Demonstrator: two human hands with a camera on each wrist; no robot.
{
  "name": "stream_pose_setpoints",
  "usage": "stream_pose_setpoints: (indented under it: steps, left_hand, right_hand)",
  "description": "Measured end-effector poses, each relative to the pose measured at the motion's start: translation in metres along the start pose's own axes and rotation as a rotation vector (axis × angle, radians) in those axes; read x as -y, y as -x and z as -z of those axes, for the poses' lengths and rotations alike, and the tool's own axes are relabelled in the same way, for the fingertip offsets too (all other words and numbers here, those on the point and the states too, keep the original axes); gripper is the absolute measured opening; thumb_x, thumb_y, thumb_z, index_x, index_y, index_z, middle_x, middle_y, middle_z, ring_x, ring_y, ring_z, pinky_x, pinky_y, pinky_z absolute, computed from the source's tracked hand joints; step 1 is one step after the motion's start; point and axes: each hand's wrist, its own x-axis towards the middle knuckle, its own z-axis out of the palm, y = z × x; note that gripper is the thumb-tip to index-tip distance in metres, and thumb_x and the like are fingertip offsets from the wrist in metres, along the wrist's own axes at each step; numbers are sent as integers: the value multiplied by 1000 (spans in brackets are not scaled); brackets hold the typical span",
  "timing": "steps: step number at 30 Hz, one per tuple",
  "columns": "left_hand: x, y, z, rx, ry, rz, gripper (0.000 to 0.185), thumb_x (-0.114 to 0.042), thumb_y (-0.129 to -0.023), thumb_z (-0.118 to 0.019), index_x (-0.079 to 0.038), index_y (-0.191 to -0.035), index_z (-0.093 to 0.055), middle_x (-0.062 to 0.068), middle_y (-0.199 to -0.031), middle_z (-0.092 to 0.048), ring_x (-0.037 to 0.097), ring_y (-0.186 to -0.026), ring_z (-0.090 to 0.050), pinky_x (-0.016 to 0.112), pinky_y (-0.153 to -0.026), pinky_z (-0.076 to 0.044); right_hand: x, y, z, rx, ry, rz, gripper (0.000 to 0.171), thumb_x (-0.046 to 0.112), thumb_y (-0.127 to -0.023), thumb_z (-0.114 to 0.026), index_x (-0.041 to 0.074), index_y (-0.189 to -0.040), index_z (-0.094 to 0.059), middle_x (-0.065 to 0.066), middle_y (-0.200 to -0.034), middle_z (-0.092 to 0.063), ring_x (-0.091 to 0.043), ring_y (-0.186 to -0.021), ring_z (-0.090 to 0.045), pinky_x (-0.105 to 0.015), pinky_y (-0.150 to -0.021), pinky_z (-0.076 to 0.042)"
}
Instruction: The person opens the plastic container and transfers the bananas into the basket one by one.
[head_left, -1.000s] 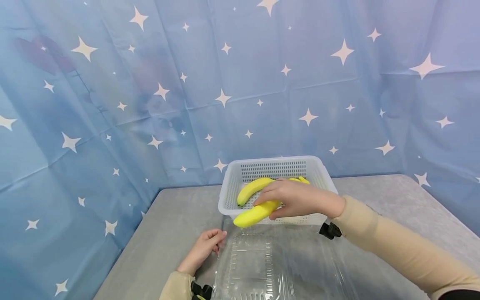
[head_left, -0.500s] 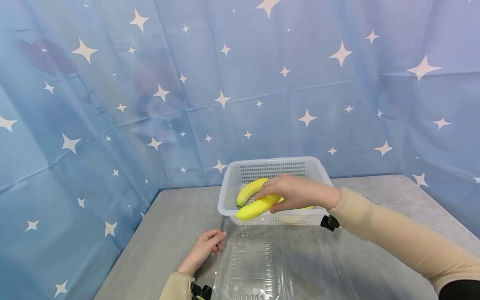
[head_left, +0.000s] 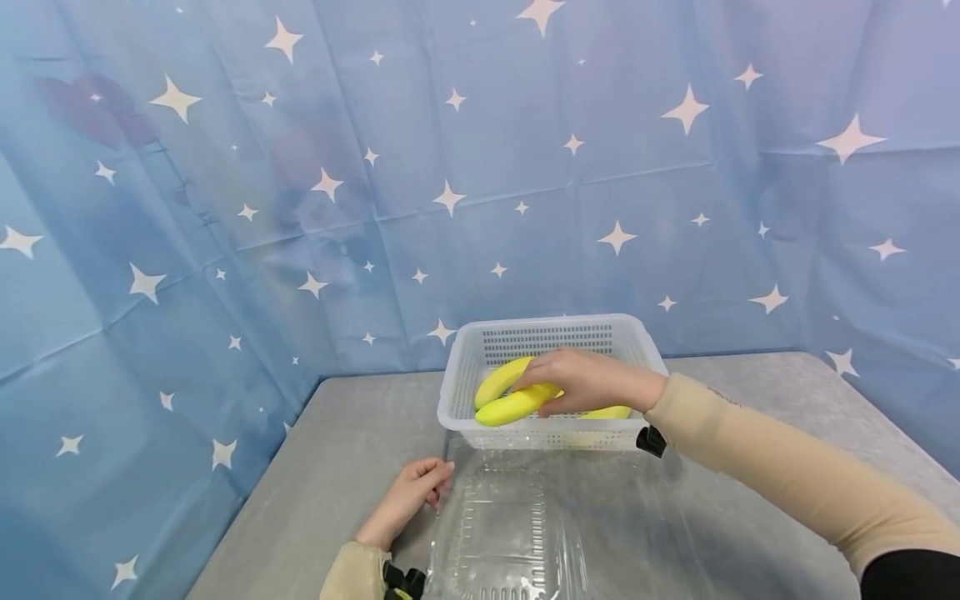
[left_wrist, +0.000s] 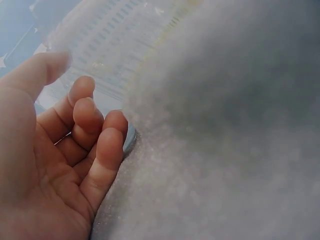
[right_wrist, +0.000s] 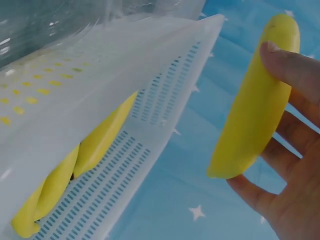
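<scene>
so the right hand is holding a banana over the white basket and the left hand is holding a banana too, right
Not quite. The right hand does hold a banana over the white basket, but the left hand holds no banana. It rests on the grey table with its fingers at the edge of the clear plastic box. The head view shows it.

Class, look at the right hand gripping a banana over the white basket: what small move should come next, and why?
Probably lower it and let go. The right hand grips the banana just above the white basket, where other bananas already lie, so releasing it would rest it among them.
</scene>
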Motion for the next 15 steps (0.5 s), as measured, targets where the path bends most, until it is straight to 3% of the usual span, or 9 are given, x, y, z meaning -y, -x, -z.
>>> stream_pose_setpoints:
  steps: [15]
  left_hand:
    - [0,0,-1,-1,-15,-9,41,-30,-97,-59,6,-79,-56,-1,-65,-54,10,-55,-49,23,-53,-44]
  right_hand:
    - [-15,-8,-8,74,-45,-99,43,16,-82,-78,16,-124,-65,3,-118,-65,-18,-107,-59,-39,-91,-47]
